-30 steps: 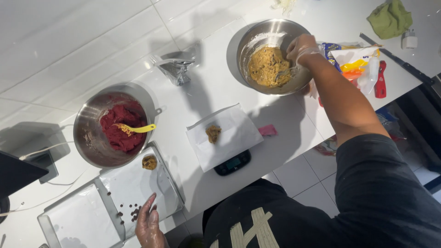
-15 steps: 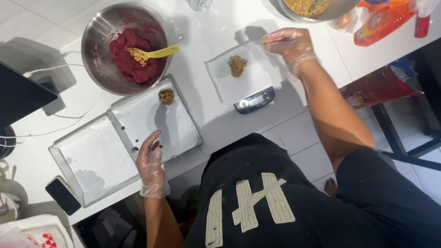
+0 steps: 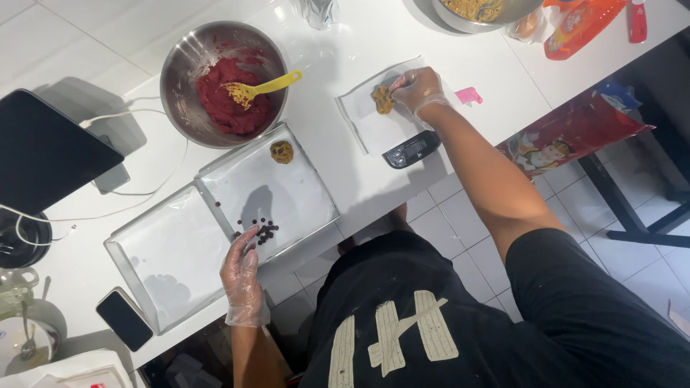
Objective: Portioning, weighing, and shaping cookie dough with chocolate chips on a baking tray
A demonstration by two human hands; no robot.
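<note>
The lump of tan dough [image 3: 383, 100] sits on the white paper [image 3: 374, 122] over the small scale [image 3: 411, 149], far right on the counter. My right hand [image 3: 419, 92] pinches its edge, gloved fingertips pressed together. My left hand [image 3: 243, 276] (fingers loosely spread) touches the dark chips [image 3: 264, 231] on the near tray [image 3: 277, 190].

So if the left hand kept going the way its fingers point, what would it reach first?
Likely the small pile of dark chips on the lined baking tray, just beyond the left hand; the fingers look almost on them.
</note>
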